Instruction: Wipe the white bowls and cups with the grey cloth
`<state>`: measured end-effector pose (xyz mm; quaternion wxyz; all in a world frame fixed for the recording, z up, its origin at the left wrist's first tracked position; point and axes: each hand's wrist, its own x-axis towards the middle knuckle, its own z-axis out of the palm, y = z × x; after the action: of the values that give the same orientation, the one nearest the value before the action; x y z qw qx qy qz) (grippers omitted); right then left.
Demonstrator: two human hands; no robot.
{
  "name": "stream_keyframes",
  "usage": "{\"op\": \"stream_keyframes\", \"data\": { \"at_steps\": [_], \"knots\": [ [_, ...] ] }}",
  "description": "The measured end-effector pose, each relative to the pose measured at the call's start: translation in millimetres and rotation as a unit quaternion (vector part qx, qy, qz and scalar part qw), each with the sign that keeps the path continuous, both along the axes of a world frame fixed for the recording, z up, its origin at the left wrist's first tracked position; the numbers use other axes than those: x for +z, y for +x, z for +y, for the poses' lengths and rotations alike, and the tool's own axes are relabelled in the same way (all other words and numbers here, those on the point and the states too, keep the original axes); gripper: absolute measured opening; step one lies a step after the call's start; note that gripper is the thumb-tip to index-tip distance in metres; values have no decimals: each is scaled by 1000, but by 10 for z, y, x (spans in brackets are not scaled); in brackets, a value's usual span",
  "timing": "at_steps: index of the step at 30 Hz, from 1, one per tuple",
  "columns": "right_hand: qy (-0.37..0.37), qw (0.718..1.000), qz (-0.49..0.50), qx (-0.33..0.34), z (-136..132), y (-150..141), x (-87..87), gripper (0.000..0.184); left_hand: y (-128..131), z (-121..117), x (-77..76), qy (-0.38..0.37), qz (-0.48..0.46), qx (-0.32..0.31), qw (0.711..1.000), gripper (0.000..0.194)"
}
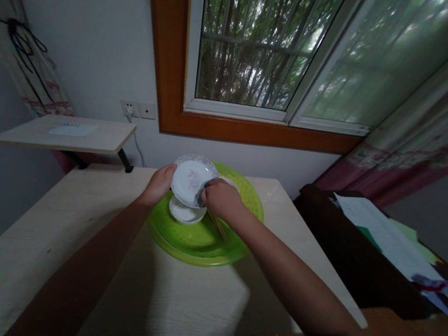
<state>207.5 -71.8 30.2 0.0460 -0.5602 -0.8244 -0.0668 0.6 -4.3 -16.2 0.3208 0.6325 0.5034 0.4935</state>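
Note:
My left hand (159,182) grips the left rim of a white plate (191,179) with a grey patterned border. The plate is tilted toward me above a green plastic basin (196,247). My right hand (223,197) is closed, its fingers against the plate's right side. A small grey piece (203,194) shows at its fingertips; its kind is not clear. Below the plate, a white bowl (186,213) sits in the basin. Thin wooden chopsticks (219,227) lie in it, partly under my right hand. Another white dish (230,182) is mostly hidden behind that hand.
The basin stands on a pale wooden table (198,292). A small raised shelf (103,134) stands at the back left. Behind are a wall socket (138,110) and a window (266,46). Papers (389,241) lie on a dark brown piece of furniture to the right.

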Motion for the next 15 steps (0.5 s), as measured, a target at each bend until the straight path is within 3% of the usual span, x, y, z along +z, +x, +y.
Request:
{"op": "stream_keyframes", "data": {
  "at_steps": [4, 9, 15],
  "knots": [
    [-50, 992, 43, 106, -38, 3, -13, 38, -10, 38, -58, -10, -10, -2, 1000, 50],
    [-37, 946, 112, 301, 40, -75, -42, 35, 0, 63, -81, -24, -26, -12, 999, 50],
    [31, 949, 107, 294, 231, -170, -172, 45, 41, 45, -16, -7, -3, -66, 998, 44]
  ]
}}
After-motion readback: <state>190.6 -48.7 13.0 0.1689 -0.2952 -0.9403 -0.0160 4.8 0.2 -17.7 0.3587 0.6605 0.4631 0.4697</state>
